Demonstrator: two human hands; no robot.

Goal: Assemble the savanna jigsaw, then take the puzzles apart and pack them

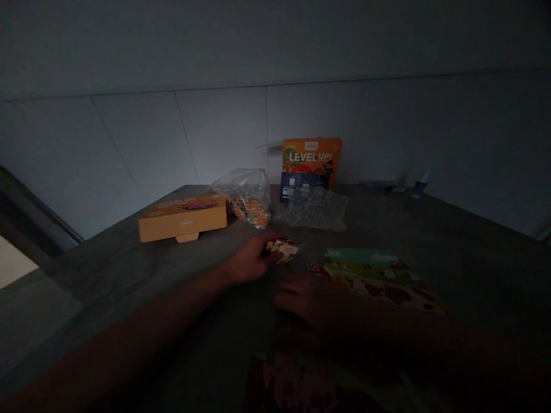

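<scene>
My left hand (251, 259) pinches several colourful jigsaw puzzle pieces (283, 250) just above the grey table. To its right and nearer, my right hand (303, 295) is dim, with bent fingers pointing left; whatever it may hold is hidden. Just beyond those fingers shows a red puzzle piece (315, 268) with a white barn-door mark. A partly joined puzzle (374, 267) with green fields and a brown-and-white patched animal lies past my right forearm, which covers part of it. Closest to me, a dark printed picture (297, 381) with a pink shape is hard to make out.
An orange box (183, 221) lies at the left. A clear plastic bag with orange contents (249, 201) sits beside it. Behind another clear bag (316, 209) stands an orange "LEVEL UP!" box (312, 155). A small blue item (418, 188) is at the back right, near the wall.
</scene>
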